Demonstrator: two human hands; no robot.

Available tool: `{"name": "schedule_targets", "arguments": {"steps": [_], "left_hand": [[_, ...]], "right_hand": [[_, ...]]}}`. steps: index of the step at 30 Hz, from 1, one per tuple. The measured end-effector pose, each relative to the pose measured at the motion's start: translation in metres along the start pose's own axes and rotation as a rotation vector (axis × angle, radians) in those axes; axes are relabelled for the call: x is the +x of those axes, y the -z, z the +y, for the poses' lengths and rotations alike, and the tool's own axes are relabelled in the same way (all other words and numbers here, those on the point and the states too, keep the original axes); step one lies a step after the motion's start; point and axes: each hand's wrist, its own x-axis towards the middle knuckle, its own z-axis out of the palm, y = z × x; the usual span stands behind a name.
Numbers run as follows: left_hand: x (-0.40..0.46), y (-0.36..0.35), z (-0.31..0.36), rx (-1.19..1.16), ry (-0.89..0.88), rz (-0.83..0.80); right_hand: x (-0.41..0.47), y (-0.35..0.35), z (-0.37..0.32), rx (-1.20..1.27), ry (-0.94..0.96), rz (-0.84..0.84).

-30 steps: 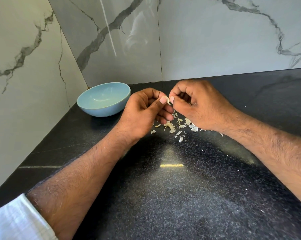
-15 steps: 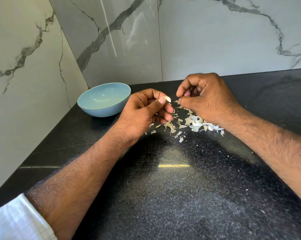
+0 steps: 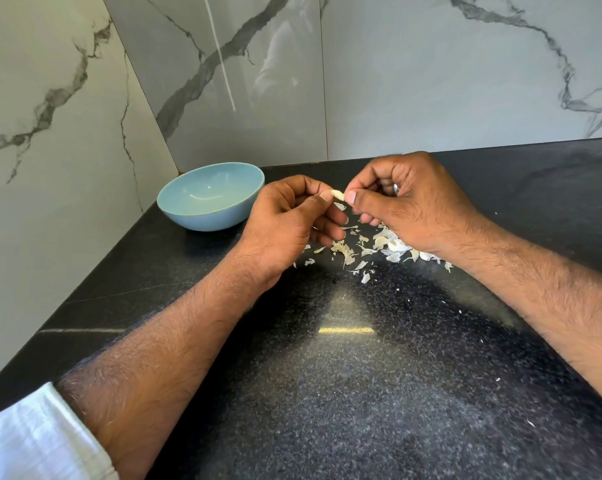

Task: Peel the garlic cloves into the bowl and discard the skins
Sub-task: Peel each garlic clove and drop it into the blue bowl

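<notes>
A small pale garlic clove [image 3: 337, 194] is held above the black counter between both hands. My left hand [image 3: 289, 223] pinches it with thumb and curled fingers from the left. My right hand [image 3: 403, 199] pinches its other end with thumb and forefinger; a ring shows on one finger. A light blue bowl [image 3: 174, 207] stands to the left of my left hand, near the wall corner; no cloves show inside it. A scatter of pale garlic skins and cloves [image 3: 365, 251] lies on the counter under and just in front of the hands.
The black speckled counter [image 3: 361, 375] stretches toward me with a few tiny skin flecks on its right side. Marble-patterned walls [image 3: 223, 81] close off the left and back. A white sleeve [image 3: 32, 441] shows at the lower left.
My right hand pulled away to the right from the clove, then came back and now pinches it again. The left hand stayed nearly still with the clove.
</notes>
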Motion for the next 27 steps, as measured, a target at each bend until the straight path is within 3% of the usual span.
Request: {"name": "schedule_targets", "arguments": {"steps": [5, 11, 17, 22, 27], "left_hand": [[0.001, 0.001, 0.002, -0.035, 0.033, 0.006], [0.002, 0.004, 0.001, 0.001, 0.068, 0.04], [0.003, 0.004, -0.001, 0.066, 0.09, 0.072], [0.003, 0.003, -0.002, 0.119, 0.088, 0.029], [0.004, 0.003, -0.001, 0.143, 0.092, 0.062]], "right_hand": [[0.001, 0.004, 0.002, -0.028, 0.019, 0.084], [0.004, 0.004, 0.005, -0.051, -0.177, -0.037], [-0.005, -0.004, 0.002, -0.103, 0.013, -0.073], [-0.003, -0.009, 0.005, -0.073, 0.025, 0.02], [-0.003, -0.007, 0.007, 0.023, 0.047, -0.021]]}}
